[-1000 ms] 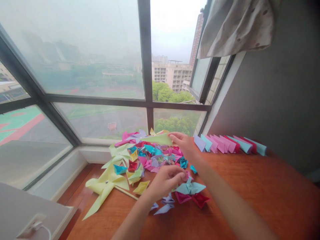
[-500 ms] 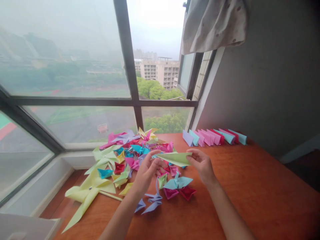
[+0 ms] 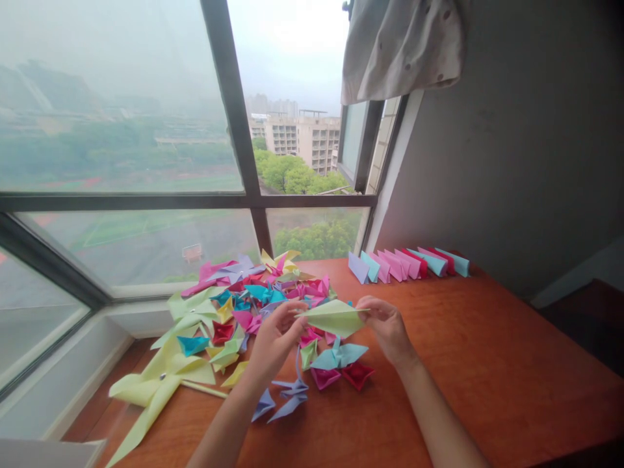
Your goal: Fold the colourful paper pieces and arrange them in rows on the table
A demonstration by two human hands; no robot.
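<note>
- Far left, a large pale-yellow paper pinwheel on a slim stick (image 3: pixel 166 383) lies flat on the reddish-brown wooden desk (image 3: pixel 497 357), probably because its broad blades and stick do not let it stand.
- Centre-left, a crowded pile of multicoloured folded-paper pieces (image 3: pixel 266 294) sits towards the window, apparently gathered there to leave room nearer the person.
- The left hand (image 3: pixel 273 338) pinches the left tip of the work between thumb and fingers; the forearm angles up from below, palm turned inward.
- Centre, a pale-green, pointed, folded-paper piece (image 3: pixel 336 317) hangs above the desk between both hands, gripped by its two ends, presumably to support it level with the middle unobstructed.
- Just below it, a light-blue paper crane (image 3: pixel 338 356) rests with wings spread.
- The right hand (image 3: pixel 385 322) clamps the right tip, fingers bent, forearm slanting inward.
- Far right, a row of folded-paper wedges in mixed colours (image 3: pixel 409 265) leans in file, seemingly sorted apart from the pile.
</note>
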